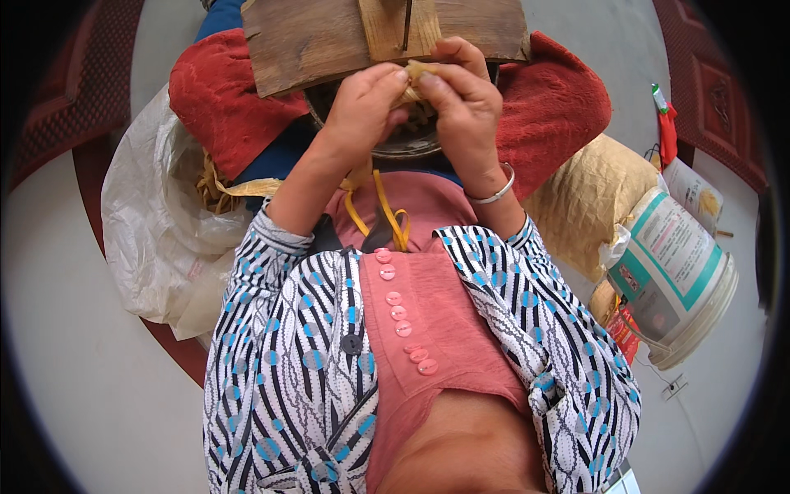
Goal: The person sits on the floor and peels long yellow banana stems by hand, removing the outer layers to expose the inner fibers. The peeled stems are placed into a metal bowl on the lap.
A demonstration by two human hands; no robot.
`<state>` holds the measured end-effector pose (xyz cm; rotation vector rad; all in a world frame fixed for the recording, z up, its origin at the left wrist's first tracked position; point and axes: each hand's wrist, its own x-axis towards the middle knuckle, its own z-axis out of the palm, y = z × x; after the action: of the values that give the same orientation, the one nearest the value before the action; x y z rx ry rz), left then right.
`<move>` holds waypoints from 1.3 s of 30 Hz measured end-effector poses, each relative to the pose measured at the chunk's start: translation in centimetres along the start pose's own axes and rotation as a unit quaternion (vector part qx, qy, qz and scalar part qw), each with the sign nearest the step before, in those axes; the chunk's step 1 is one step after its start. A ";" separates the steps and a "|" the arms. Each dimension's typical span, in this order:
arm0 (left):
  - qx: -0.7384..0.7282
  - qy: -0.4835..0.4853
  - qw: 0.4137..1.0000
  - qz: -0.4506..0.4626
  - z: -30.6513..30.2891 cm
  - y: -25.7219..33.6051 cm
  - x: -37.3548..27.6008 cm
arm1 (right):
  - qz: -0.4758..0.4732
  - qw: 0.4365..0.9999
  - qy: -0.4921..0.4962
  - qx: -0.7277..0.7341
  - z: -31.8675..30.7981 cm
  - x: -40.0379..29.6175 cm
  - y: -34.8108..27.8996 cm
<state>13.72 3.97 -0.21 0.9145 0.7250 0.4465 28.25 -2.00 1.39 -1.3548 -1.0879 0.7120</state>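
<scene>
Both my hands meet just below the near edge of a wooden board [308, 43], gripping a small pale-yellow piece of dried plant material [415, 73] between them. My left hand [364, 105] pinches it from the left; the fingertips of my right hand [466, 99] hold its other side. A thin dark metal rod [407, 25] stands up from a lighter wood strip [382, 28] on the board. Beneath my hands, partly hidden, is a round dark container [407, 149] with pale pieces inside. A long pale dried strip [253, 187] extends left behind my left forearm.
An open plastic bag [154, 247] with dried strips [213, 185] lies at the left. Red cloth [549, 99] covers both knees. To the right are a brown paper sack [580, 197], a white and teal bucket [673, 253] on its side and a red packet [623, 333].
</scene>
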 end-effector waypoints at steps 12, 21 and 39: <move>0.587 0.131 0.748 0.282 -0.6 1.1 -4.0 | 0.160 0.955 -0.244 -0.051 -3.7 1.8 -1.2; 0.369 -0.105 0.920 0.082 -2.5 2.9 -4.0 | 0.068 0.876 -0.411 -0.244 -5.9 1.1 -1.2; 0.178 -0.105 0.978 -0.022 -3.4 2.0 -3.9 | -0.094 0.870 -0.396 -0.277 -7.1 1.6 -1.8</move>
<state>8.51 4.51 1.52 1.2589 0.6402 0.1774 35.02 -3.63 4.28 -1.4159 -2.1849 0.8740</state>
